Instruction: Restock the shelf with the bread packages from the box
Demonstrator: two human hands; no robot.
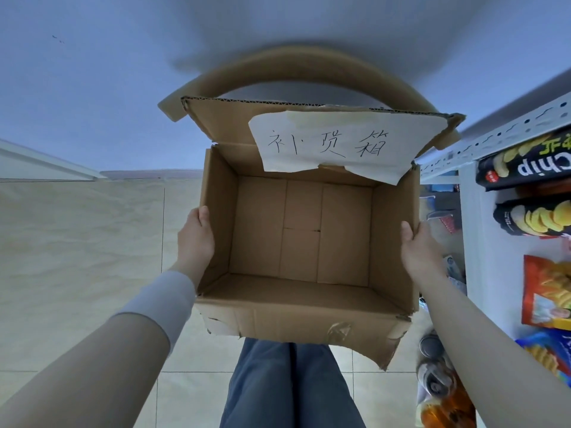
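Holding the box (293, 316) up in front of me at about waist height, 1 hand on each side wall; left hand (197, 239) clamps the left wall with the thumb over the rim, right hand (420, 248) does the same on the right wall (the other fingers of both hands are behind the cardboard, so I cannot see how they lie).

Box state: top open, far flap (222, 122) standing up, paper label (333, 143) with 3 handwritten characters stuck to it and hanging slightly over the opening; the near outer wall is torn at its lower right corner.

Contents: none; the bare cardboard bottom shows across the whole inside; 0 bread packages in view in the box.

Shelf (469, 211) stands just to my right; on the part I can see there are 2 black chip packs (525, 168), an orange snack bag (547, 291) below them and a blue bag (547, 350) lower down; I cannot pick out any bread there, and the lower tiers beside my right forearm are too cluttered and blurred to read.

Below the box: my blue trousers (290, 381) and the tiled floor (77, 242).

Judgement on progress: with the box empty, the unloading part looks finished; whether the bread sits properly on the shelf cannot be checked from this angle; what seems left is a look at the shelf and setting the empty box aside.
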